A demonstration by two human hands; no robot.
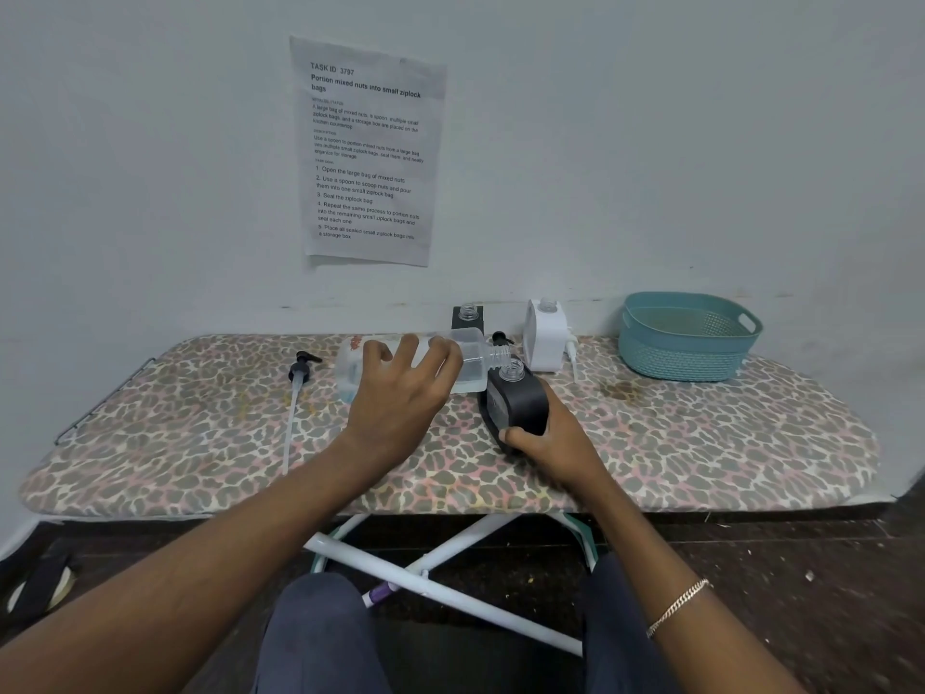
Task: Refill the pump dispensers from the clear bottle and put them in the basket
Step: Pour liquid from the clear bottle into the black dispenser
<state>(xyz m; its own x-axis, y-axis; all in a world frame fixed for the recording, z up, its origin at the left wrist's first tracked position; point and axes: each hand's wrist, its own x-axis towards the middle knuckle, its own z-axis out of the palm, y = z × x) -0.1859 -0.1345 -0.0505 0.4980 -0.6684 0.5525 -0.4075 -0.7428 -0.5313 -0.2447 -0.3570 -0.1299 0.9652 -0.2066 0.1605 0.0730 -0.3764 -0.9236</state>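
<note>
While left hand (400,398) grips clear bottle (470,358), right hand (550,448) grips black dispenser (515,403): keep necks aligned, tilt slowly.

Sheet (368,152): on the wall, above and behind the left hand (395,388)
Heading: "TASK ID 3797"
Title: "Portion mixed nuts into small ziplock bags"
Step 1: "Open the large bag of mixed nuts"
Step 2: "Use a spoon to scoop nuts and pour them into one small ziplock bag"
Step 3: "Seal the ziplock bag"
Clear bottle (465,365): red print just left of the left hand's fingers, too blurred to read
</note>
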